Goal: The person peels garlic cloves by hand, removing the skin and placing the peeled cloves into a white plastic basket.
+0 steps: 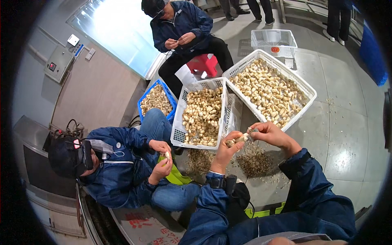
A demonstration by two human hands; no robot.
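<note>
My left hand (226,153) holds stubby, pale mushrooms (242,138) with brownish patches, gripped between thumb and fingers. The fingertips of my right hand (272,134) pinch a small brownish bit (250,130) at the upper end of the held mushroom. Both hands are above the floor, just in front of two white plastic crates. The near white crate (196,146) and the larger white crate (301,107) contain many similar mushrooms. Below my hands lies a heap of brown scraps (255,160).
A person (113,171) sits at left, holding a similar piece; another (183,24) sits on a red stool (202,65) beyond the crates. A blue crate (171,102) of mushrooms stands between them. Another white crate (274,49) and standing people's legs (260,12) are farther back.
</note>
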